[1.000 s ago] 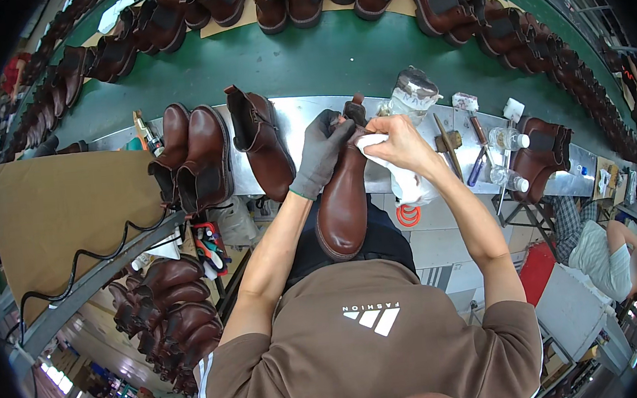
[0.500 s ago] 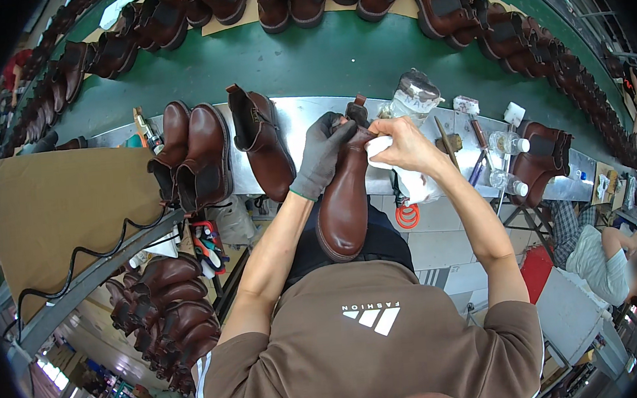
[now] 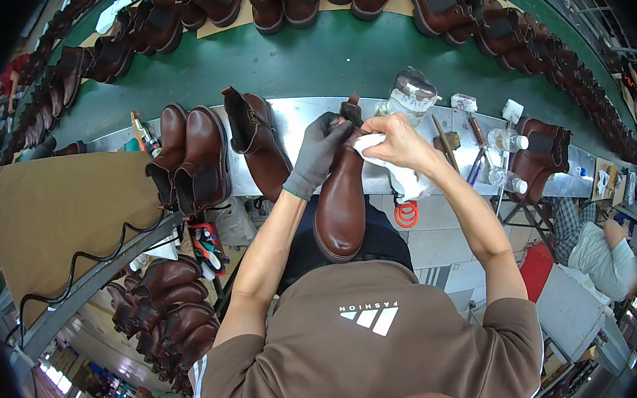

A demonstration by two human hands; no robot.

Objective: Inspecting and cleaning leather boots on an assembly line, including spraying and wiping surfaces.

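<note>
A green tabletop (image 3: 308, 61) stretches beyond a shiny metal bench (image 3: 286, 115). Pale tiled floor (image 3: 449, 237) shows below, while bright strips of light (image 3: 57, 378) glow at lower left.

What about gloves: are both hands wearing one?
No, only the left hand wears a grey glove; the right hand is bare.

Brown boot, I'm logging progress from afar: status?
Left hand gripping brown boot. Right hand pinching white cloth at its upper. Toe toward person. Nothing visibly blocking.

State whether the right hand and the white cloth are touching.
Touching. The head view shows the right hand gripping the white cloth, thumb against it.
</note>
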